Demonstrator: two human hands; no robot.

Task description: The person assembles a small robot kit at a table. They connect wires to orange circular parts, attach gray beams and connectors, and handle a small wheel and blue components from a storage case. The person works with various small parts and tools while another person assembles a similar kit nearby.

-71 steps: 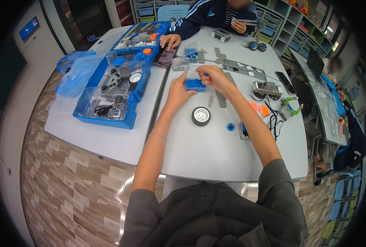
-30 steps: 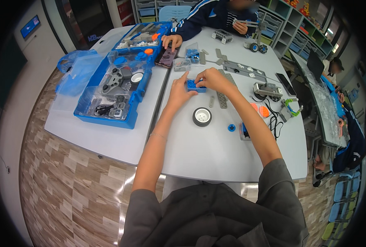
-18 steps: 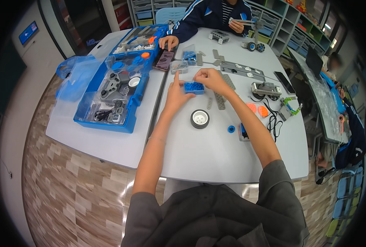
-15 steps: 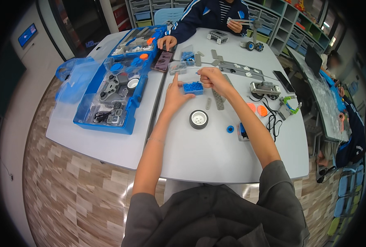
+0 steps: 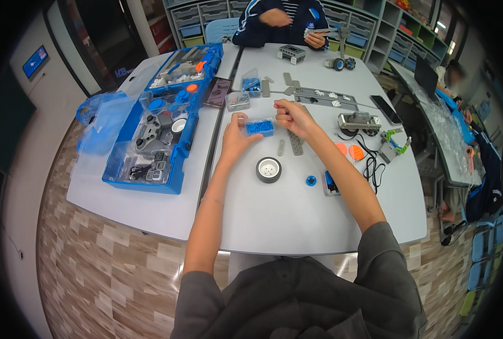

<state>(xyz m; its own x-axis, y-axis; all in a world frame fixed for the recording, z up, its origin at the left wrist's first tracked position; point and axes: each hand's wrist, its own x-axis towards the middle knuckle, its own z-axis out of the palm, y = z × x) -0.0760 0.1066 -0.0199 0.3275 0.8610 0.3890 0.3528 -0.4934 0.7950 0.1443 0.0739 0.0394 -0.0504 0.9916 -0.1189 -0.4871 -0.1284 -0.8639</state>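
A small clear box full of blue pegs sits on the white table in front of me. My left hand grips its left side, the thumb along the near wall and the fingers at the far corner. Just right of the box, my right hand is raised with fingers pinched together; anything between the tips is too small to make out. Nearer to me stands a black-tyred wheel with a white hub. Grey perforated beams lie beneath and beside my right hand.
A blue case with a game controller and parts lies open on the left. Farther off are a dark phone and a long grey frame. Black cables lie right of my forearm. A co-worker sits across, holding parts.
My left thumb and fingers have closed in on the peg box. My right hand stays pinched beside it. The co-worker's hand has lifted off the dark phone and is now before the chest.
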